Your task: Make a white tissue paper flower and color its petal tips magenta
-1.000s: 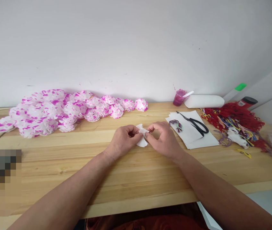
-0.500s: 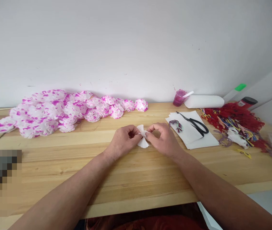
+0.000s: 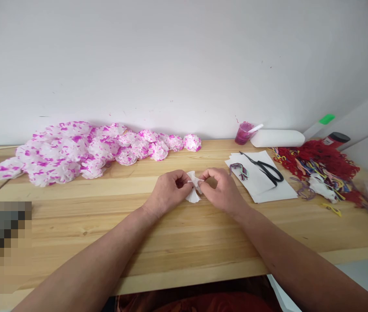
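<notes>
White paper (image 3: 193,198), bow-shaped, sits mid-surface (image 3: 171,242) between left grip (image 3: 168,191) and right grip (image 3: 220,189), each pinched thumb to finger at its narrow waist. I'd guess the step is cinching that waist, though I can't see what binds it; next seems to want a gentle, even outward pull.

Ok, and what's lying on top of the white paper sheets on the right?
Black scissors and multicolored yarn strands lie on the white paper sheets. The paper directly beneath them is covered, as is whatever lies under the sheets.
</notes>
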A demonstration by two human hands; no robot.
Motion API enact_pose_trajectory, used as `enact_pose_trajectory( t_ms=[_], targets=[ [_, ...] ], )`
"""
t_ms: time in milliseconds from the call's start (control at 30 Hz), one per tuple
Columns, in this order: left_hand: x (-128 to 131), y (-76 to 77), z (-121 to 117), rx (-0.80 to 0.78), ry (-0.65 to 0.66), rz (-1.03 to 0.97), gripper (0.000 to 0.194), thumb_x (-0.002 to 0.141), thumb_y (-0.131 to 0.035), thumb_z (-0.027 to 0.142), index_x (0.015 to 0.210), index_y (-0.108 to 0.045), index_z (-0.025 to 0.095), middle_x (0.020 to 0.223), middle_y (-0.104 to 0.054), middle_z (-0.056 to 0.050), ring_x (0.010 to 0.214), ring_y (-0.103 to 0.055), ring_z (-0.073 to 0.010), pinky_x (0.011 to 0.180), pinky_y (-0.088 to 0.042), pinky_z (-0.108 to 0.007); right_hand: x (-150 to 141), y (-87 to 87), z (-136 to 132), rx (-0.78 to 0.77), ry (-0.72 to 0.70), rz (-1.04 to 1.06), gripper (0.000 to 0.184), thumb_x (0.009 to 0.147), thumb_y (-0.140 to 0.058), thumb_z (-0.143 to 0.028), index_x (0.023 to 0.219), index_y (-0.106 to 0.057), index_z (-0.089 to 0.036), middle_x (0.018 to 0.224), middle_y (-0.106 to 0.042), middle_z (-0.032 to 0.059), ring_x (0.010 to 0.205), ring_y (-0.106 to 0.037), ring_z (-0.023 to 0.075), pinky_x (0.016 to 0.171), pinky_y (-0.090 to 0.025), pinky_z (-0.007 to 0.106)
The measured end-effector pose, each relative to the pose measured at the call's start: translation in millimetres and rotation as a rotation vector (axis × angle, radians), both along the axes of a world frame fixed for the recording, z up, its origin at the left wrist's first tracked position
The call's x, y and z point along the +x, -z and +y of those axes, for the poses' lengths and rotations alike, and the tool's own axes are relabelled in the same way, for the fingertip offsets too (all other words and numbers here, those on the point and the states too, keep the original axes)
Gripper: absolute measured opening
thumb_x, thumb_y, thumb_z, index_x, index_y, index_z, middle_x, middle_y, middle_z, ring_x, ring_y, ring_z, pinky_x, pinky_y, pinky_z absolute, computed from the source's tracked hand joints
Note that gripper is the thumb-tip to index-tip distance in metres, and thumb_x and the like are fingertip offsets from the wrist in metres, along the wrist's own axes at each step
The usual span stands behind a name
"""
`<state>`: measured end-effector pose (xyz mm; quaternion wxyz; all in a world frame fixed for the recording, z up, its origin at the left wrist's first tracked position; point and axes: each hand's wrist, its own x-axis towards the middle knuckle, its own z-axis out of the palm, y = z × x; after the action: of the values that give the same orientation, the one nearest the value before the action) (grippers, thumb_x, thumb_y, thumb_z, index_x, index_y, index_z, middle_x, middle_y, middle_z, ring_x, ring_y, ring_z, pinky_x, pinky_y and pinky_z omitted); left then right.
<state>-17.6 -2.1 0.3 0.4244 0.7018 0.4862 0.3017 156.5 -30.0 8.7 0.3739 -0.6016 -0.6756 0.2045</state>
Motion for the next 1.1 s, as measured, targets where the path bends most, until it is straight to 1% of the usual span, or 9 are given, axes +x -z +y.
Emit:
enact_pose_trajectory(
  t_ms=[67, 133, 267, 433, 567, 733, 867, 967, 1100],
  targets=[
    [0.3, -0.2, -0.4, 0.007, 0.006, 0.011, 0.015, 0.079, -0.06, 0.032, 0.072, -0.06, 0.019, 0.064, -0.063, 0.002, 0.057, -0.054, -0.0113, 0.052, -0.038, -0.021, -0.9, 0.3, -0.5, 0.024, -0.003, -0.001, 0.003, 0.076, -0.062, -0.019, 0.074, -0.061, -0.022, 0.083, -0.071, 0.0017, 0.089, -0.061, 0.0224, 0.087, -0.042, 0.037],
    [0.5, 0.0, -0.4, 0.009, 0.012, 0.022, 0.014, 0.079, -0.06, 0.031, 0.072, -0.06, 0.019, 0.064, -0.062, 0.002, 0.057, -0.053, -0.0113, 0.052, -0.038, -0.021, -1.5, 1.3, -0.7, 0.04, -0.01, -0.015, 0.004, 0.075, -0.063, -0.019, 0.073, -0.061, -0.022, 0.082, -0.071, 0.0017, 0.09, -0.06, 0.023, 0.087, -0.042, 0.037],
    [0.7, 0.3, 0.3, 0.005, 0.002, 0.024, 0.014, 0.079, -0.06, 0.031, 0.072, -0.06, 0.018, 0.065, -0.062, 0.002, 0.057, -0.054, -0.0115, 0.052, -0.038, -0.022, 0.0, 3.2, 0.9, 0.03, -0.005, -0.031, 0.009, 0.076, -0.061, -0.019, 0.068, -0.058, -0.022, 0.078, -0.07, 0.0014, 0.086, -0.06, 0.0223, 0.085, -0.042, 0.037],
    [0.9, -2.0, -1.0, 0.021, -0.007, 0.016, 0.018, 0.08, -0.061, 0.035, 0.074, -0.06, 0.018, 0.066, -0.063, 0.001, 0.058, -0.053, -0.0119, 0.053, -0.039, -0.022, 2.0, 3.0, 1.5, -0.016, -0.031, 0.003, 0.012, 0.08, -0.058, -0.021, 0.068, -0.058, -0.021, 0.077, -0.069, 0.0012, 0.081, -0.06, 0.0203, 0.079, -0.042, 0.034],
    [1.2, -2.7, -1.8, 0.035, -0.004, 0.03, 0.021, 0.081, -0.06, 0.039, 0.075, -0.063, 0.019, 0.066, -0.064, 0.0, 0.059, -0.054, -0.013, 0.052, -0.039, -0.022, 0.6, 2.5, 0.1, 0.024, -0.043, 0.01, 0.01, 0.079, -0.059, -0.021, 0.069, -0.058, -0.021, 0.078, -0.068, 0.0011, 0.084, -0.06, 0.021, 0.082, -0.042, 0.035],
    [1.1, -1.1, -1.1, 0.031, -0.009, 0.026, 0.016, 0.079, -0.059, 0.033, 0.072, -0.062, 0.019, 0.064, -0.064, 0.001, 0.057, -0.054, -0.0125, 0.052, -0.039, -0.022, 0.1, 3.0, 0.4, -0.006, -0.036, 0.002, 0.011, 0.08, -0.058, -0.021, 0.069, -0.058, -0.021, 0.079, -0.069, 0.0016, 0.086, -0.06, 0.0218, 0.084, -0.042, 0.036],
    [0.9, -1.6, -1.2, 0.031, 0.005, 0.026, 0.014, 0.079, -0.059, 0.031, 0.072, -0.061, 0.019, 0.064, -0.063, 0.002, 0.057, -0.054, -0.012, 0.053, -0.039, -0.022, -1.2, 4.6, -0.3, 0.019, -0.021, 0.001, 0.003, 0.076, -0.062, -0.02, 0.074, -0.061, -0.022, 0.084, -0.07, 0.0018, 0.091, -0.059, 0.0228, 0.086, -0.042, 0.037],
    [0.8, -2.2, -0.6, 0.036, -0.007, 0.017, 0.013, 0.078, -0.058, 0.03, 0.073, -0.061, 0.019, 0.065, -0.063, 0.002, 0.057, -0.054, -0.0119, 0.053, -0.039, -0.022, -1.7, 5.6, -0.4, 0.038, -0.014, -0.033, 0.006, 0.073, -0.063, -0.018, 0.072, -0.059, -0.022, 0.082, -0.07, 0.0017, 0.09, -0.059, 0.0234, 0.086, -0.042, 0.037],
    [1.1, -3.1, -0.3, 0.03, -0.015, -0.003, 0.013, 0.078, -0.058, 0.03, 0.074, -0.061, 0.018, 0.065, -0.062, 0.002, 0.058, -0.054, -0.0121, 0.053, -0.039, -0.022, -0.8, 5.3, 0.0, 0.03, -0.005, -0.058, 0.007, 0.074, -0.062, -0.018, 0.071, -0.058, -0.022, 0.08, -0.069, 0.0013, 0.089, -0.059, 0.0236, 0.085, -0.042, 0.038]
  ],
)
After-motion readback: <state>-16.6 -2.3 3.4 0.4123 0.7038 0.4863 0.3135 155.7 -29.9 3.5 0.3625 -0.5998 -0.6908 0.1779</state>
